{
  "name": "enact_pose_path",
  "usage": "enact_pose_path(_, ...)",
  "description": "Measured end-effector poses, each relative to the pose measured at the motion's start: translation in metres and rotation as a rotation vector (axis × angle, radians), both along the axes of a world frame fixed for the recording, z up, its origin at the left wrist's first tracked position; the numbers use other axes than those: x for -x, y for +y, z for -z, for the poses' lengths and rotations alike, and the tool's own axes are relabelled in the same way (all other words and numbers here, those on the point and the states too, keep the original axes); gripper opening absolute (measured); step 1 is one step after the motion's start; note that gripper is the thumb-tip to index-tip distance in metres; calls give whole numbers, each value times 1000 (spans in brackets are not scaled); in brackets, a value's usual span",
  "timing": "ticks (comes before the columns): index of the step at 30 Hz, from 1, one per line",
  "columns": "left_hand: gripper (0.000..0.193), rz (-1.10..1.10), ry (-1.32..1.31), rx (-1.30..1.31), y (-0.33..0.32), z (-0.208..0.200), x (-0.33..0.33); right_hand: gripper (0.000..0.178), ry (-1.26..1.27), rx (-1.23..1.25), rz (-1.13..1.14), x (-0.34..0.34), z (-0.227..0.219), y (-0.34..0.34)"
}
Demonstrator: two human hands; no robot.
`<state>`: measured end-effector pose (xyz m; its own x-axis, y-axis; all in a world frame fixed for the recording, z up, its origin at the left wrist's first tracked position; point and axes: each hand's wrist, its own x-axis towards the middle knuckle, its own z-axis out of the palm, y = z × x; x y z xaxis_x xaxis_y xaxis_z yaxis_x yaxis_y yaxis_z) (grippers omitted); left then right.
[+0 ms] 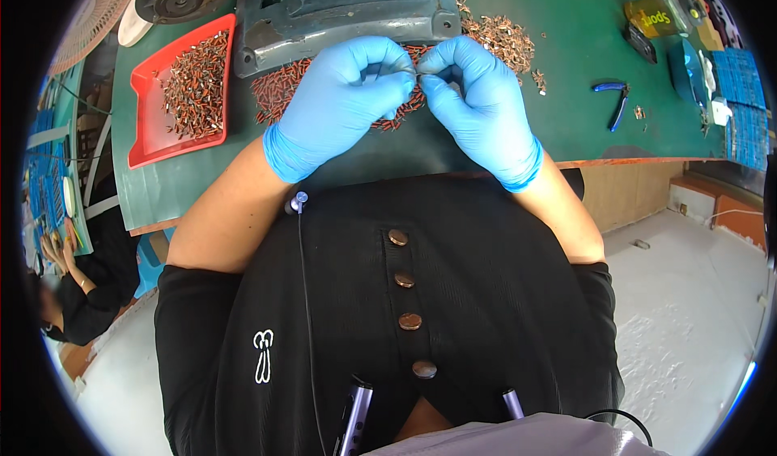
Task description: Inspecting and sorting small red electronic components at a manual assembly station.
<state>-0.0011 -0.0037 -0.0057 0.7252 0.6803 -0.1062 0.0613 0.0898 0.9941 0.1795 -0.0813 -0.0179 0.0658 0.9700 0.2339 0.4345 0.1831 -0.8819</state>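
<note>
Closest to me, my black buttoned top (405, 294) fills the lower view. Both blue-gloved hands meet fingertip to fingertip: left hand (340, 100) and right hand (477, 104) pinch one tiny metal piece (417, 72) over the orange-and-metal parts pile (279, 88). Red tray (142, 132) sits left; a yellow-green packet (651, 15) lies far right.

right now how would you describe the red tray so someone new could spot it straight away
Start at the green worktable and go to its left end, left of the grey-blue machine base. The red tray lies flat there, holding small reddish-brown and metal parts. It is the only red, walled container; the other parts lie loose on the table.
</note>
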Motion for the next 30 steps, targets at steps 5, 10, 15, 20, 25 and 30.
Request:
enact_pose_path(5, 16, -18, -82, 115, 5, -1, 7, 11, 196, 128, -6, 0, -5, 2)
enact_pose_path(10, 18, -33, -198, 177, 3, 5, 7, 14, 689, 136, -100, 3, -2, 2)
enact_pose_path(15, 19, -35, -252, 204, 2, 10, 6, 16, 795, 97, -168, 0, 3, 5)
enact_pose_path(20, 20, -31, -291, 258, 2, 11, 5, 15, 774, 65, -134, 6, 7, 5)
enact_pose_path(25, 20, -27, -261, 260, 1, 11, 4, 13, 739, 36, -141, 6, 6, 4)
enact_pose_path(30, 19, 1, -283, 284, 3, 13, 8, 10, 360, 1, -71, 0, 4, 4)
